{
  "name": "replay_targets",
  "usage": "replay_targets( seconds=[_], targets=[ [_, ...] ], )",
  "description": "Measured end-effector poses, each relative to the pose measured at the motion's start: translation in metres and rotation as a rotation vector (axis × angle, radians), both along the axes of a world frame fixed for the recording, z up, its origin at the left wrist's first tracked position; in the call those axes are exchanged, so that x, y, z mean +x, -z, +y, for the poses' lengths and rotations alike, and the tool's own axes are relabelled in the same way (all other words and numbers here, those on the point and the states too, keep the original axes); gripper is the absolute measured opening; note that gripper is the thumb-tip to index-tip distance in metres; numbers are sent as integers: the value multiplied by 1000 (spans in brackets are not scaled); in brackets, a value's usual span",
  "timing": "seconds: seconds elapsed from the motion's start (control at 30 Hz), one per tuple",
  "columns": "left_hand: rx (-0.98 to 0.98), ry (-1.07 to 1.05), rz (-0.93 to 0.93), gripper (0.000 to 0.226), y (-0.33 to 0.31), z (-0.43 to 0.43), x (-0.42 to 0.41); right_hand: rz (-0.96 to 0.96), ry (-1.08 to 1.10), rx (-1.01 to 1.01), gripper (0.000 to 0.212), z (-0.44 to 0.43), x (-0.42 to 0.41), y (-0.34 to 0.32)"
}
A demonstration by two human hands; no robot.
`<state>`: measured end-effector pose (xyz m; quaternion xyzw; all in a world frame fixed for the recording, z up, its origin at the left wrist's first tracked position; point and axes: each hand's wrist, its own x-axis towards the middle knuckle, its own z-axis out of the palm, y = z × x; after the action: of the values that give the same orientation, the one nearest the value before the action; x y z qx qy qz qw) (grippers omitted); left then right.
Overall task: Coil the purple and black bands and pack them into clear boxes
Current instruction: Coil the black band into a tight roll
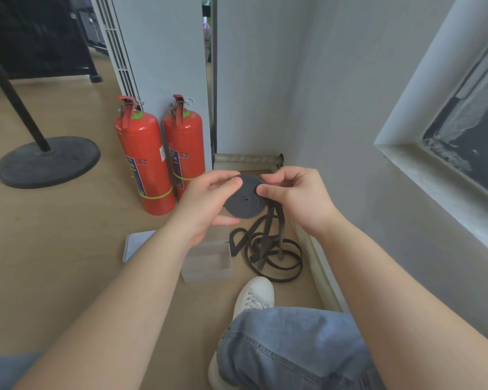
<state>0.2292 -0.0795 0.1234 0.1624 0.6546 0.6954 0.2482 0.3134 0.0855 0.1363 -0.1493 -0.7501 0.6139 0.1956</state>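
In the head view, at the centre of the frame, both hands hold the black band [245, 199] up as a flat spiral disc. The left hand [206, 201] cups its left rim, fingers above and thumb below, probably so the turns cannot spring loose. The right hand [299, 198] pinches the upper right rim, where the unwound length joins. That loose tail [265, 249] hangs to the wooden floor [68, 249] in limp, flat matte loops. The clear box [207, 258], rigid and rectangular, waits open just left of them. No purple band shows.
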Motion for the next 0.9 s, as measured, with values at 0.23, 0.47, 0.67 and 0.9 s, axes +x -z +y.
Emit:
replay_targets(
  seconds=[0.23, 0.47, 0.67, 0.9],
  targets=[
    [-70, 33, 108, 18, -4, -3, 1, -33, -67, 85, 13, -2, 4, -7],
    [-67, 34, 125, 20, -2, 1, 6, -34, -60, -63, 16, 5, 4, -4],
    [-45, 47, 105, 19, 2, 2, 8, -26, -84, 91, 16, 1, 5, -7],
    [140, -12, -132, 27, -2, 0, 2, -65, -121, 34, 22, 6, 5, -2]
  ],
)
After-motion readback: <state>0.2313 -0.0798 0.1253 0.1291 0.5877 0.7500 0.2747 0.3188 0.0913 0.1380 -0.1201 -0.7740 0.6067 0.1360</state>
